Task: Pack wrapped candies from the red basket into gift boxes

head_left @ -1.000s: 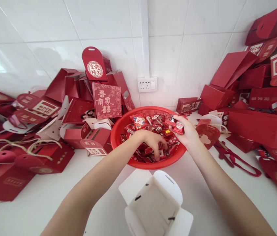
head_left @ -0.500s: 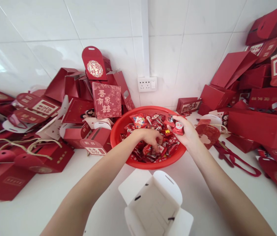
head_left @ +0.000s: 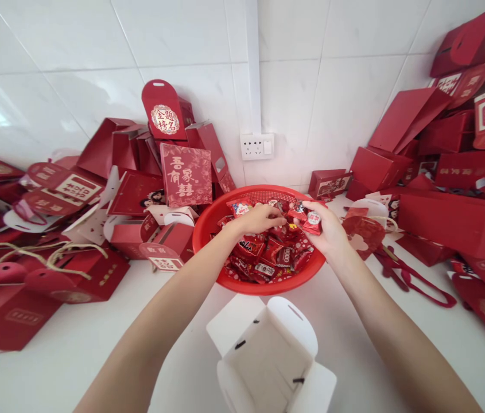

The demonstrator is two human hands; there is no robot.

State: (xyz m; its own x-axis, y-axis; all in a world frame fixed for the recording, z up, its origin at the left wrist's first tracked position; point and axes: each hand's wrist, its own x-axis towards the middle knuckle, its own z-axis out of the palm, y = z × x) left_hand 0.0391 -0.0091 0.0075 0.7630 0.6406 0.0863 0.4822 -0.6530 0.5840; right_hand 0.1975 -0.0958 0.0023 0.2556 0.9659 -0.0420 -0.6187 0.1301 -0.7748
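Head view: on your far left, red gift boxes (head_left: pixel 14 324) heap along the counter (head_left: pixel 74 355), and a square red box with pale lettering (head_left: pixel 186 175) stands nearer the middle. Your left grip (head_left: pixel 262 219) hangs over the red plastic basket (head_left: pixel 202 238), fingers bent; whether they pinch anything cannot be told. Loose wrapped candies (head_left: pixel 251 246) fill the basket below. White inside, the open carton (head_left: pixel 268 361) sits between your forearms, closer to you than the basket, whose near rim lies between it and both grips. Just right of your left fingertips are the held candies (head_left: pixel 312 222), pinched in your right grip (head_left: pixel 326 226) above the basket's right side; their long axis is unclear. Farther right, dark red ribbons (head_left: pixel 392 274) lie beside a high pile of red boxes (head_left: pixel 453 223).
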